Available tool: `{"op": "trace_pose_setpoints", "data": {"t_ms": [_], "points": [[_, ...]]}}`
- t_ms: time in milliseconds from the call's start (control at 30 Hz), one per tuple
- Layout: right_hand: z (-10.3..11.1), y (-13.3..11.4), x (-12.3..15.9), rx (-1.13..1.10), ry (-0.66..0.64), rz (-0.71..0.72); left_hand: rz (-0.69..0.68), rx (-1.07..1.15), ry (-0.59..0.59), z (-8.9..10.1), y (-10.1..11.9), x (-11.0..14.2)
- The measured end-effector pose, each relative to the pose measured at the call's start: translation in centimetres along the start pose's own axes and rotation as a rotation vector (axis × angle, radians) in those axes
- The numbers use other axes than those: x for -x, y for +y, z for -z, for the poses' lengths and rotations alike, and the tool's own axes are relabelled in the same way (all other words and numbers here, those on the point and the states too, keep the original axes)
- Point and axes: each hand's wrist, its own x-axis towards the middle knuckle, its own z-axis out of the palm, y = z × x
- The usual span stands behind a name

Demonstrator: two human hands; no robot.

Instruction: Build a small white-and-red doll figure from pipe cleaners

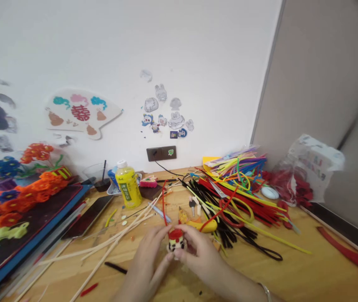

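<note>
Between my two hands is a small pipe-cleaner figure point(176, 242), cream with black marks, a yellow band and a red top. My left hand point(148, 256) is closed on its left side, and my right hand point(201, 248) pinches it from the right, thumb across the front. A red pipe cleaner point(164, 203) rises from the figure on the left; another red pipe cleaner point(219, 210) slants up to the right. Just behind my right fingers lies a yellow curved object point(208, 227). My fingers hide the figure's sides.
Bundles of black pipe cleaners point(202, 195) and red ones point(262, 209) lie behind right, with red-handled scissors point(231, 218) among them. Cream pipe cleaners point(110, 239) stretch across the left. A yellow bottle point(128, 186) stands at the back. Phones point(87, 217) and pipe-cleaner flowers point(37, 188) flank the work area.
</note>
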Motion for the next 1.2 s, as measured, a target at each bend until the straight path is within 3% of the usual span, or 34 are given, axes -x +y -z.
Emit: {"op": "trace_pose_setpoints", "data": {"t_ms": [133,300,500,833,1200], "points": [[0.1,-0.1,-0.1,-0.009,0.013,0.041,-0.125,-0.111,-0.021,-0.2,-0.8,-0.1],[0.4,-0.7,0.0,0.005,0.021,0.100,-0.171,-0.204,0.066,-1.0,-0.9,-0.1],[0.0,-0.1,-0.1,-0.052,-0.001,0.069,-0.280,-0.253,0.085,-0.9,-0.5,-0.4],[-0.2,0.4,-0.3,0.035,0.016,0.007,-0.292,-0.246,0.070,-1.0,-0.1,-0.3],[-0.1,0.7,-0.2,-0.040,-0.035,0.025,-0.301,-0.224,0.063,-1.2,0.1,-0.2]]}}
